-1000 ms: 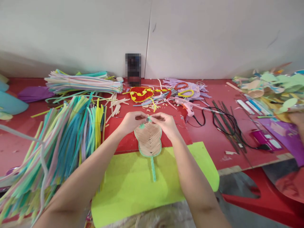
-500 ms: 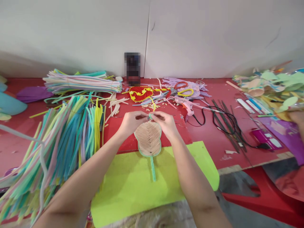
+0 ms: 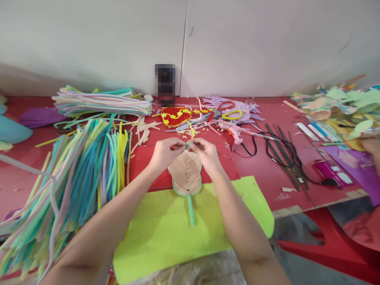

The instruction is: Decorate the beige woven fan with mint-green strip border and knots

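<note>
Both hands meet over the top of a beige fan-shaped piece [image 3: 187, 174] made of pipe cleaners, with a mint green edge and a green stem. My left hand [image 3: 168, 153] is closed, its thumb and fingertips pinched together at a small green piece [image 3: 188, 145]. From the other side my right hand [image 3: 205, 153] pinches the same small green piece, which the fingers partly cover. The fan lies flat, its upper part on a red sheet [image 3: 213, 170] and its stem on a lime green sheet [image 3: 157, 233].
Pipe cleaner bundles [image 3: 89, 170] fill the left side. Behind the hands lie a red and yellow fan [image 3: 176, 116], scissors [image 3: 231, 114] and a pink glue gun [image 3: 233, 130], its black cable [image 3: 267, 152] running right to a purple box [image 3: 334, 173]. A phone-like dark object [image 3: 165, 85] leans on the wall.
Almost nothing differs. Both hands keep their pinch at the fan's top, with only a very slight shift of the fingers and the view.
</note>
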Motion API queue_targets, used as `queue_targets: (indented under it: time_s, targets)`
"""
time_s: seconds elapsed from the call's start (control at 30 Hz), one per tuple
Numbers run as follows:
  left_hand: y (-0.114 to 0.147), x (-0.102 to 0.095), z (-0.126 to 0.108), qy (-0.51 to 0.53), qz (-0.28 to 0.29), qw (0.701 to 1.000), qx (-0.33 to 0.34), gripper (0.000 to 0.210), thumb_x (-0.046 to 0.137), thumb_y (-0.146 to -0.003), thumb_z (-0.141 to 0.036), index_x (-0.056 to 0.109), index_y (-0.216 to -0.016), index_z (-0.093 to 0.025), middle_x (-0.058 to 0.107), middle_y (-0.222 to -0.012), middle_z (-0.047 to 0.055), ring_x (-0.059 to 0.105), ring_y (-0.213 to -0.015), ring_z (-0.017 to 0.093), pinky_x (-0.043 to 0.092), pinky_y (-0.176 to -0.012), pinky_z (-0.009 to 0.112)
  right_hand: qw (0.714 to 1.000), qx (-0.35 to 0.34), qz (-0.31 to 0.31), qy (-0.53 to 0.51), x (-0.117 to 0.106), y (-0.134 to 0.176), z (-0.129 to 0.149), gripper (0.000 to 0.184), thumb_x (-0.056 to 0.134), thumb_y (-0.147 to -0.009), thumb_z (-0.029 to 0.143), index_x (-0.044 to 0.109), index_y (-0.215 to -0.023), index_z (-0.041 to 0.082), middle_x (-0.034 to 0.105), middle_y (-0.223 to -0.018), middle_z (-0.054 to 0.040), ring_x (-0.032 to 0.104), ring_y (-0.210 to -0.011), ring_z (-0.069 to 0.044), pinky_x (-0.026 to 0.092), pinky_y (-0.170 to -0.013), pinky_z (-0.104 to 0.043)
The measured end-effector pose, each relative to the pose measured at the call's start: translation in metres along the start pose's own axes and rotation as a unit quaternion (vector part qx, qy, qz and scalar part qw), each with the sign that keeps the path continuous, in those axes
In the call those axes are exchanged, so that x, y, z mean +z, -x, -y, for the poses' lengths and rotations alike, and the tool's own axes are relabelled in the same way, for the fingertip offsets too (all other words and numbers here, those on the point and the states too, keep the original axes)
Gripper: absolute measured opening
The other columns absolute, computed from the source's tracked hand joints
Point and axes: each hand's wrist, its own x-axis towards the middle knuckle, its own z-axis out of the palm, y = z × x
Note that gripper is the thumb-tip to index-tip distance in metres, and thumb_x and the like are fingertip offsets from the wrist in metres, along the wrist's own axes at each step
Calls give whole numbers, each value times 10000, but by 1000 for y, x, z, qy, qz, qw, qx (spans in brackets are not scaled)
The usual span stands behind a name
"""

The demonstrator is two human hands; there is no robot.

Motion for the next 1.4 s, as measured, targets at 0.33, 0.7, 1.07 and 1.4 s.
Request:
queue_targets:
  time_s: [0.33,0.7,1.07,1.4]
  targets:
    - [-5,0,8,95,37,993,-62,114,644,-726,-270,666,-759,-164,682,-736,20,615,-706,132,481,-698,258,999,-6,10,35,-3,-1,-3,251,685,-720,420,677,-864,215,694,-879,-29,643,-807,-166,512,-820,-345]
    - [-8,-10,11,4,90,994,-58,180,566,-784,-312,688,-758,-182,686,-717,19,605,-684,142,443,-661,256,997,-6,21,69,-4,-2,-6,269,685,-715,415,689,-885,207,702,-901,-49,652,-825,-173,535,-773,-338]
    - [-10,-6,17,33,43,995,-79,203,584,-781,-338,684,-838,-170,694,-792,41,610,-719,153,461,-673,271,999,36,18,6,-1,0,-1,320,678,-722,463,680,-919,211,698,-876,-40,657,-780,-158,568,-727,-317]
    - [-9,-4,20,14,-27,997,-70,180,609,-775,-340,687,-831,-188,705,-822,34,632,-759,163,485,-728,288,999,50,13,-12,-1,-3,-13,311,751,-641,410,674,-856,199,702,-830,-33,676,-785,-168,568,-751,-330]
